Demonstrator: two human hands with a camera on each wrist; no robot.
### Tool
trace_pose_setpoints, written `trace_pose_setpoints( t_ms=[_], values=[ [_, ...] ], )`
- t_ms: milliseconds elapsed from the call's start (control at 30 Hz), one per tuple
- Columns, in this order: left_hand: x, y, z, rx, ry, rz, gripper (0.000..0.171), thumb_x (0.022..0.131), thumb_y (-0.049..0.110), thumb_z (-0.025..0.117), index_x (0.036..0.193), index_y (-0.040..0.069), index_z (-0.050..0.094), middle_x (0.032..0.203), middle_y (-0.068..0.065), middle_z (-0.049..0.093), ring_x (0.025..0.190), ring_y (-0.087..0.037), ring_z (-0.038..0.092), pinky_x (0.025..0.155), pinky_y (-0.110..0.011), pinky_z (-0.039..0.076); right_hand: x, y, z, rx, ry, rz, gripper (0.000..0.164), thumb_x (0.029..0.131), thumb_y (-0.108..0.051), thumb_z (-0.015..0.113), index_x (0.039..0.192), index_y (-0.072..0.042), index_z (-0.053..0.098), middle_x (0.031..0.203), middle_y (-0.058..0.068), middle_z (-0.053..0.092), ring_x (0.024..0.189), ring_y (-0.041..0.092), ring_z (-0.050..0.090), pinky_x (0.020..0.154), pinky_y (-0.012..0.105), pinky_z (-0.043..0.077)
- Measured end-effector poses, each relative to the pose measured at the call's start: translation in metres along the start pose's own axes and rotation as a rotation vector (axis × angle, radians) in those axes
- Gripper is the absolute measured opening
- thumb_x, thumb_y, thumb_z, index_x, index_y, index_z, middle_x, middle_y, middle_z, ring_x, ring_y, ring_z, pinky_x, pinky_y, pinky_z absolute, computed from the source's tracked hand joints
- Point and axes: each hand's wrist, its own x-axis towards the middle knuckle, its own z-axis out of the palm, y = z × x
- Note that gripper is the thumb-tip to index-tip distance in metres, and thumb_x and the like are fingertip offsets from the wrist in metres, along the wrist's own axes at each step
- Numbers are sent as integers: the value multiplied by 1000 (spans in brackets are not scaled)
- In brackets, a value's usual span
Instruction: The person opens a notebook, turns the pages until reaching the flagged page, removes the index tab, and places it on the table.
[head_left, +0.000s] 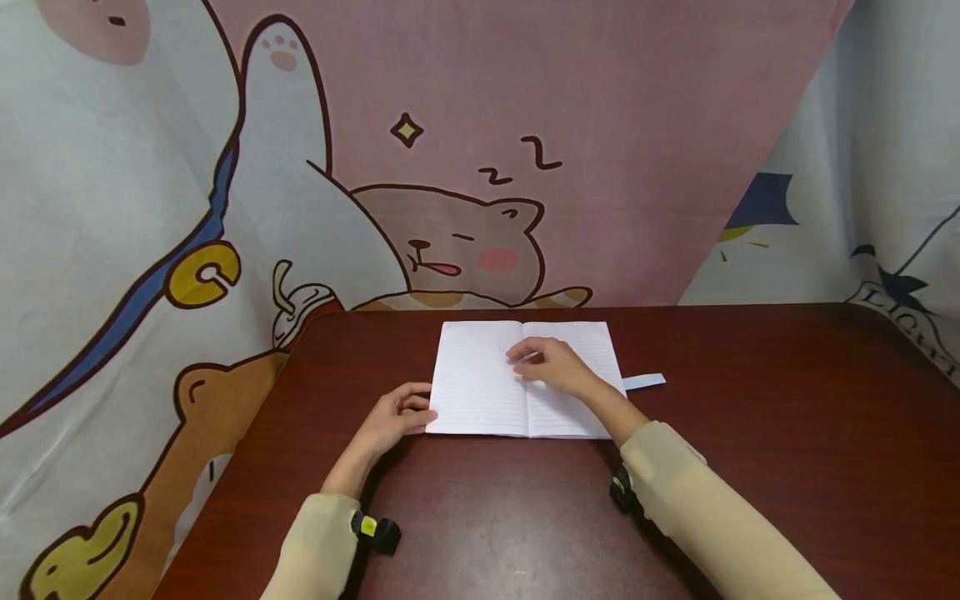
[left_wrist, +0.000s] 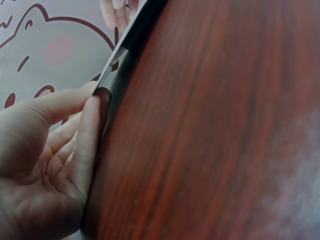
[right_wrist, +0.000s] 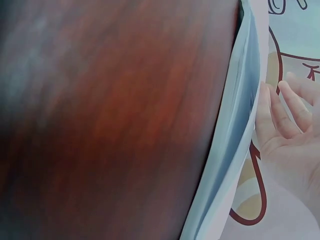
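An open notebook with white lined pages lies on the dark red-brown table, its fold near the middle. My left hand grips its left edge; in the left wrist view the thumb lies on top and a finger goes under the edge. Over the right-hand page, close to the fold, is my right hand, fingers loosely bent and holding nothing. The right wrist view shows those fingers apart, their tips close over the paper, with the pages' edges slightly fanned. A pale blue strip sticks out from the notebook's right side.
Behind the table hangs a cloth printed with cartoon animals, which also runs along the left side. Black wrist cameras are strapped to both cream sleeves.
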Motion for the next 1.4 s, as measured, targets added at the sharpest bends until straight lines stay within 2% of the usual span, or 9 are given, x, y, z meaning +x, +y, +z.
trace_pose_setpoints(
  t_ms=[367, 700, 933, 1100, 1233, 1400],
  values=[
    [-1, 1, 0, -5, -2, -3, 48, 93, 7, 69, 138, 0, 53, 117, -22, 65, 87, -10, 64, 77, -26, 57, -1, -2, -7, -21, 28, 24, 25, 93, -7, 66, 117, 2, 68, 119, 20, 70, 101, 27, 70, 78, 27, 58],
    [-1, 0, -1, -1, -12, 3, 49, 93, 8, 69, 138, 0, 52, 118, -22, 65, 88, -10, 64, 79, -27, 57, -3, -1, -19, -6, 35, 3, 28, 94, -8, 65, 119, 4, 66, 120, 23, 69, 102, 31, 70, 79, 27, 58],
    [-2, 1, -1, -3, -16, -1, 50, 92, 8, 69, 138, 1, 52, 118, -21, 65, 88, -9, 65, 79, -26, 57, -5, 2, -29, 8, 57, -12, 29, 93, -6, 66, 119, 7, 65, 121, 26, 68, 103, 35, 69, 80, 31, 60],
    [-2, 2, -1, -7, -21, 2, 49, 92, 8, 69, 138, 1, 52, 118, -22, 65, 88, -9, 65, 79, -27, 57, -7, 3, -40, -19, 91, -38, 27, 93, -5, 66, 117, 8, 66, 119, 27, 68, 101, 37, 69, 77, 24, 58],
    [-2, 2, -2, -5, -27, 10, 49, 93, 7, 68, 138, 0, 52, 119, -23, 64, 89, -11, 65, 80, -29, 58, -9, 3, -49, -53, 121, -27, 27, 93, -6, 67, 117, 7, 67, 118, 25, 69, 102, 37, 69, 76, 19, 54],
    [-2, 1, -3, -2, -29, 7, 50, 93, 7, 68, 139, 0, 51, 119, -22, 64, 89, -11, 64, 81, -29, 58, -11, 6, -58, -109, 161, 21, 28, 94, -10, 67, 119, 2, 68, 120, 21, 70, 105, 34, 69, 81, 22, 52]
  ],
)
